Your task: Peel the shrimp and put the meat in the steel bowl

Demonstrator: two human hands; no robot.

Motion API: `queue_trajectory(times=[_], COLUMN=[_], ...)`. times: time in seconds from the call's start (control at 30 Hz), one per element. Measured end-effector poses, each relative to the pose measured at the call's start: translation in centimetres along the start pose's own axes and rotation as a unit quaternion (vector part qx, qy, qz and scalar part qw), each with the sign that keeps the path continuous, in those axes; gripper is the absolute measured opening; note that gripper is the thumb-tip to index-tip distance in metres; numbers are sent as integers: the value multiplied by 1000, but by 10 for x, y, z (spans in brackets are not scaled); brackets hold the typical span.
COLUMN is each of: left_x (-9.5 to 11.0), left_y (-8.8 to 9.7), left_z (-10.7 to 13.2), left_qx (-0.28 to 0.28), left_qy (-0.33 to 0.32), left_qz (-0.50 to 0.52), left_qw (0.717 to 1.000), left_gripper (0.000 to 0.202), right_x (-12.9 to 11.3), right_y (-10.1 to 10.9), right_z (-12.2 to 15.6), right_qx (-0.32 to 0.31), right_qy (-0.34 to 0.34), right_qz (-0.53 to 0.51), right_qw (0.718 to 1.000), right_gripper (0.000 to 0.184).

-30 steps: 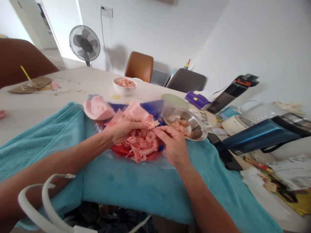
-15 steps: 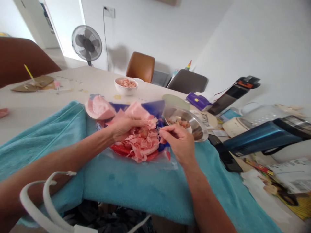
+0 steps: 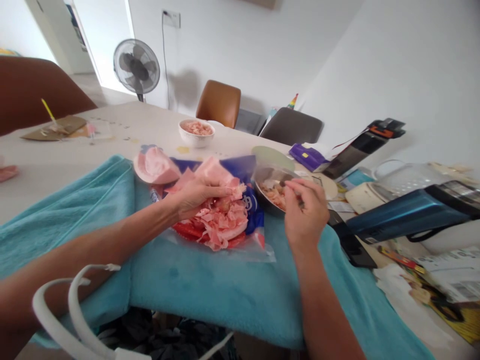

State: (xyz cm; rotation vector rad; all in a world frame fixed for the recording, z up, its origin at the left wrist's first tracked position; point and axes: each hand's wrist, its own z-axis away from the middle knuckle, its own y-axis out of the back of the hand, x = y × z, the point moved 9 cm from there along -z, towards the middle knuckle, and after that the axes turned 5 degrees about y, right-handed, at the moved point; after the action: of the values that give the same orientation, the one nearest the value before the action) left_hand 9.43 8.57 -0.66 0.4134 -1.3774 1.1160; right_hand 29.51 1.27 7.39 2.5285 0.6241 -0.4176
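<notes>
A heap of pink peel scraps [image 3: 219, 222] lies on a red and blue plastic bag [image 3: 252, 216] spread over a turquoise towel [image 3: 210, 287]. My left hand [image 3: 197, 196] rests on the heap with fingers curled round a pink piece. My right hand [image 3: 305, 212] hovers over a steel bowl [image 3: 267, 176] holding pinkish fruit pieces; its fingers are pinched together, and what they hold is too small to name. A large pink rind piece [image 3: 154, 166] lies at the bag's far left.
A white bowl [image 3: 196, 132] of pink pieces stands farther back on the table. A blue flask [image 3: 405, 212], a black bottle [image 3: 360, 147], a clear jug [image 3: 403, 175], a purple pack [image 3: 311, 157] and papers crowd the right. Chairs and a fan [image 3: 137, 67] stand beyond.
My right hand has moved right from the scrap heap to above the steel bowl. My left hand has stayed on the heap.
</notes>
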Motion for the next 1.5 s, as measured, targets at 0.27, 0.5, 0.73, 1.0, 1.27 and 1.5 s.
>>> queue_trajectory(times=[0.27, 0.5, 0.73, 1.0, 1.27, 1.5], left_x=[-1, -3, 1, 2, 3, 3], left_y=[-8, -8, -9, 4, 2, 3], left_z=[2, 4, 2, -3, -1, -1], left_qx=[-36, -35, -59, 7, 2, 12], left_qy=[9, 12, -10, -3, -13, -27], left_qz=[34, 20, 33, 38, 6, -22], left_qw=[999, 999, 998, 999, 1000, 999], left_gripper=[17, 16, 21, 23, 22, 24], right_x=[-38, -36, -30, -23, -2, 37], right_y=[-72, -87, -86, -75, -13, -5], right_z=[43, 59, 62, 51, 14, -7], right_qx=[-243, -289, -289, -218, -14, -63], right_qy=[-177, -301, -332, -316, -161, -24], right_qz=[-321, -401, -392, -418, -161, 124], right_qw=[898, 815, 808, 823, 974, 990], right_gripper=[28, 15, 19, 15, 12, 26])
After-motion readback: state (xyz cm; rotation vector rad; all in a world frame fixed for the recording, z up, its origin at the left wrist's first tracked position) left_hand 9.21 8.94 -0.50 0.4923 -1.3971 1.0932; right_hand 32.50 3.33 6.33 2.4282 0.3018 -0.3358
